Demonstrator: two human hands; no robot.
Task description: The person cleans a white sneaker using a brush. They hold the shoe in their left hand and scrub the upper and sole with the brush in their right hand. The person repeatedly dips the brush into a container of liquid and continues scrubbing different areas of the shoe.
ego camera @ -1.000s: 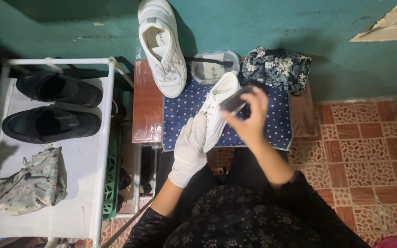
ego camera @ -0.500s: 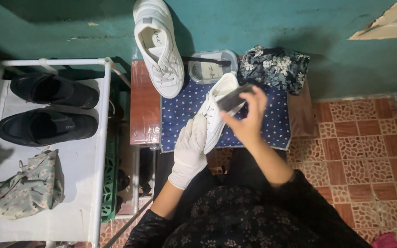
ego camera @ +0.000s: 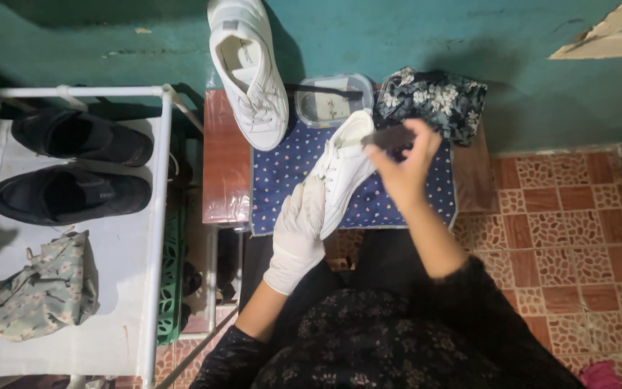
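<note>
1. Hands first: the left hand (ego camera: 298, 232), in a white glove, is wrapped around the heel end of a white sneaker (ego camera: 341, 167) and holds it tilted over the dotted blue cloth (ego camera: 282, 169). The bare right hand (ego camera: 402, 167) is curled, its fingertips pinching a small dark brush or pad (ego camera: 390, 137) against the sneaker's toe end.
2. Change: across the last second the grip and the sneaker's tilt look the same; the right hand has shifted only slightly along the toe, which I judge to be short rubbing strokes on one spot.
3. Just beyond the right hand lie a clear plastic tub (ego camera: 331, 101), with a thin dark stick across it, and a crumpled floral cloth (ego camera: 432, 101).
4. Beyond the left hand the second white sneaker (ego camera: 248, 68) rests, laces up, partly on a small reddish table (ego camera: 224, 166).
5. Well to the left of both hands, a white rack (ego camera: 156, 216) carries two black shoes (ego camera: 73, 166) and a pale floral bag (ego camera: 41, 288).
</note>
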